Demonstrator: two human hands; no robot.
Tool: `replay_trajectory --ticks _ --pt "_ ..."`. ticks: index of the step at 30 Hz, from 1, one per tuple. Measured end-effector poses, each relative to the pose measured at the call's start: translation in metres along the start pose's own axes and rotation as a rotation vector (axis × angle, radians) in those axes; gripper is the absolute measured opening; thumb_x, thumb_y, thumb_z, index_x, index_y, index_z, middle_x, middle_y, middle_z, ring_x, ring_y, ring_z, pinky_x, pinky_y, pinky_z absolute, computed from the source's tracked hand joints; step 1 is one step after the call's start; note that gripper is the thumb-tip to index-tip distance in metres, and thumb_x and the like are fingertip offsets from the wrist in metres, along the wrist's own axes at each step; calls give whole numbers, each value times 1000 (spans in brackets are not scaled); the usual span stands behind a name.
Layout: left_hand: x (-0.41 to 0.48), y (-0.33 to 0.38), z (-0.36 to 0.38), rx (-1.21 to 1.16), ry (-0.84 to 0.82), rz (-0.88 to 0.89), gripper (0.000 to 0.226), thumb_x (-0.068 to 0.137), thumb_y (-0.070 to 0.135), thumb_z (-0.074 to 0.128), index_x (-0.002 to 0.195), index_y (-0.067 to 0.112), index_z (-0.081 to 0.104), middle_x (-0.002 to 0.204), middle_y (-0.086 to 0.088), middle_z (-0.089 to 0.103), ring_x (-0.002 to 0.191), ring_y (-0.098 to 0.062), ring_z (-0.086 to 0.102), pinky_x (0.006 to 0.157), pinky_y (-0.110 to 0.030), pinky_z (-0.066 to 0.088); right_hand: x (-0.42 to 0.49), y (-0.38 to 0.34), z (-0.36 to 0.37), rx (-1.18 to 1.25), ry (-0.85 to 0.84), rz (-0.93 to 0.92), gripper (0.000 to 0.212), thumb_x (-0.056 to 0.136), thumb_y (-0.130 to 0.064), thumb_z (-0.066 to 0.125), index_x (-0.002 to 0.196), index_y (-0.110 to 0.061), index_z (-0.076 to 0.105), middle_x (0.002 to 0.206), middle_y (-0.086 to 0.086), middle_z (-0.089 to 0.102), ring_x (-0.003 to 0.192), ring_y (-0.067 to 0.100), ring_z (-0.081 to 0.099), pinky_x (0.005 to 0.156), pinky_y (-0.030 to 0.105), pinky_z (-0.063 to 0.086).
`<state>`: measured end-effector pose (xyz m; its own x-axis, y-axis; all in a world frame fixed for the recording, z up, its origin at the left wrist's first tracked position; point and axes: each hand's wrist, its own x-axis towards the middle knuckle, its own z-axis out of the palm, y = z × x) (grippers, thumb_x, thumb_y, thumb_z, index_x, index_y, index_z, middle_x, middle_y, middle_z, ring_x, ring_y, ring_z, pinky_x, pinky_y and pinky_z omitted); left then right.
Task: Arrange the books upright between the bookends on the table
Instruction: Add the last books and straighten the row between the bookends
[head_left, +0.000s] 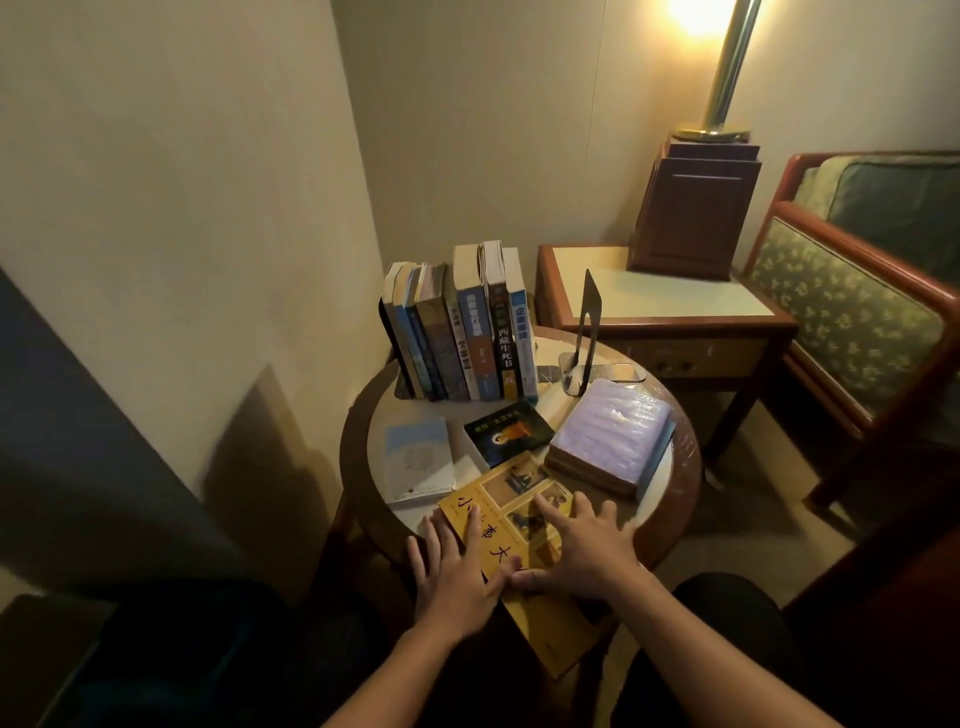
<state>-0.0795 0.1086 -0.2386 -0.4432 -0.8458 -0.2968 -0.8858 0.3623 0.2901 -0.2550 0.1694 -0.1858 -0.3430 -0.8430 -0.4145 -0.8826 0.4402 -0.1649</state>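
Note:
A large yellow book (511, 506) lies flat at the near edge of the round table (363, 415), partly overhanging it. My left hand (457, 566) rests flat on its left side, and my right hand (584, 545) presses on its right side with fingers spread. Several books (462, 332) stand upright at the back against a dark left bookend (395, 353). A metal right bookend (587, 332) stands apart to their right with a gap between. Lying flat are a pale blue book (418, 460), a black book (506, 431) and a purple-wrapped thick book (613, 434).
A square side table (675, 306) with a wooden lamp base (693, 213) stands behind to the right. An upholstered armchair (852, 312) fills the right side. Walls close in at the left and back. My knees show below the table.

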Motion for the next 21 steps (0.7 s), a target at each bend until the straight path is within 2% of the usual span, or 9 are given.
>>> replay_trajectory --ticks 7,10,13,15,16,18,21 --pt "3 2 -4 -116 -23 -6 87 95 73 26 156 32 -21 166 -19 -13 149 -35 -29 116 -56 -22 3 -6 -3 104 7 42 118 60 -88 64 153 -54 2 164 7 15 146 39 16 115 63 17" --pt "6 5 -10 -203 -42 -14 94 93 72 40 158 32 -16 167 -19 -8 151 -37 -23 116 -57 -22 8 -4 -4 165 60 71 116 62 -84 67 153 -55 2 155 8 29 139 37 27 113 58 28" --pt "7 4 -14 -281 -52 -14 100 90 71 49 158 33 -13 167 -17 -6 151 -38 -20 116 -56 -22 10 -2 -8 258 78 46 101 74 -65 75 153 -56 11 138 7 42 124 29 43 102 47 44" --pt "7 2 -16 -310 -53 -12 102 89 67 56 158 34 -11 168 -16 -5 152 -37 -19 117 -55 -21 7 -1 -12 335 64 -8 90 82 -51 76 151 -54 18 129 5 44 111 20 49 89 32 48" --pt "6 0 -16 -325 -50 -10 104 87 66 59 159 35 -10 168 -15 -5 152 -37 -18 117 -54 -20 6 -1 -14 364 70 -31 85 85 -45 74 151 -53 21 129 5 46 109 18 51 86 29 48" --pt "5 -2 -14 -361 -36 -10 107 81 70 59 159 36 -7 168 -14 -3 153 -35 -16 117 -52 -20 5 -2 -14 422 109 -58 77 89 -37 72 151 -50 28 132 4 50 112 18 53 90 31 53" --pt "6 -4 -13 -403 -25 -18 111 69 74 51 159 38 -2 169 -11 2 154 -32 -12 118 -50 -19 3 -2 -16 496 147 -90 72 91 -27 71 151 -44 35 140 3 51 125 21 51 98 34 51"
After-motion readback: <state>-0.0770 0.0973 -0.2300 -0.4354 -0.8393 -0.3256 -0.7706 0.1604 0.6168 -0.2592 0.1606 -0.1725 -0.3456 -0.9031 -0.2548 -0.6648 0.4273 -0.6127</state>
